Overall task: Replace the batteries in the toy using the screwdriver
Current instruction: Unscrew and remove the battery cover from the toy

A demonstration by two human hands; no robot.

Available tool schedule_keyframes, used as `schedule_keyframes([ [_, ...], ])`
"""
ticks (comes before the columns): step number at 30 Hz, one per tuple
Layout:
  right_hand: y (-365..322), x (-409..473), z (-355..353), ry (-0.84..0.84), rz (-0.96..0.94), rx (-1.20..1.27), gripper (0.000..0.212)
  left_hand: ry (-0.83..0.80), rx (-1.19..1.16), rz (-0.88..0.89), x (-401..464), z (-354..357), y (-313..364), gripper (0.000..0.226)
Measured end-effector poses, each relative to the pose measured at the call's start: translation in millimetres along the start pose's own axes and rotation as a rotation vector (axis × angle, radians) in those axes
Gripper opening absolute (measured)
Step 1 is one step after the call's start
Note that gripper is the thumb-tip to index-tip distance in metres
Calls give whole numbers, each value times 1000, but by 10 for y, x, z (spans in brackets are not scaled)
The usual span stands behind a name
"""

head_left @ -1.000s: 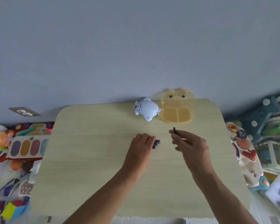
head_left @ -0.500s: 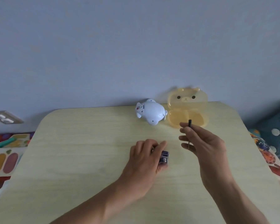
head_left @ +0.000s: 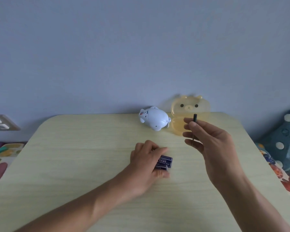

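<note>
Left hand (head_left: 146, 162) curls over the dark blue batteries (head_left: 164, 162) mid-worktop (head_left: 74, 156). Right hand (head_left: 213, 141) pinches the upright screwdriver (head_left: 194, 118). The pale blue toy (head_left: 155, 120) lies at the far edge beside an open yellow bear case (head_left: 189, 106).

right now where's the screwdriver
In the head view, the right hand pinches the screwdriver upright above the table, before the yellow bear case.

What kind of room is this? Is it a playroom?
Probably a child's playroom or bedroom at home. A small pale wooden table stands against a plain wall, a white animal toy sits on it, and colourful toys are piled on the floor alongside.
</note>
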State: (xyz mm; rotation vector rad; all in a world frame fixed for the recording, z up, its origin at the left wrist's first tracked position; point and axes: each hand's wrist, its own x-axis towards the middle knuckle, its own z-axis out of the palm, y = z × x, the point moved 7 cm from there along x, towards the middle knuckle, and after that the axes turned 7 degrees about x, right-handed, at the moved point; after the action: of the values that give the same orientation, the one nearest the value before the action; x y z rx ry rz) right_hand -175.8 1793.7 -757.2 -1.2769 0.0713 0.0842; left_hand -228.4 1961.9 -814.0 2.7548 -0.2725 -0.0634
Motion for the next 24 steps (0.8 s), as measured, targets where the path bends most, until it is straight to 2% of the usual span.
schedule_keyframes([
  [7,-51,-4,98,-32,15,-27,16,-22,-68,-21,-5,-15,-40,72],
  [13,-81,51,283,-85,-21,-85,16,0,-184,-1,-47,-119,-86,87],
  [16,-98,129,355,-100,-46,-94,16,151,-239,8,-50,-376,-144,73],
  [19,-129,295,442,-98,-73,-120,15,470,-368,-121,90,-722,-363,58],
  [20,-143,363,499,-104,-89,-151,16,531,-422,-183,182,-781,-446,55],
  [24,-182,648,796,-142,-172,-251,19,502,-581,-316,605,-748,-638,66],
])
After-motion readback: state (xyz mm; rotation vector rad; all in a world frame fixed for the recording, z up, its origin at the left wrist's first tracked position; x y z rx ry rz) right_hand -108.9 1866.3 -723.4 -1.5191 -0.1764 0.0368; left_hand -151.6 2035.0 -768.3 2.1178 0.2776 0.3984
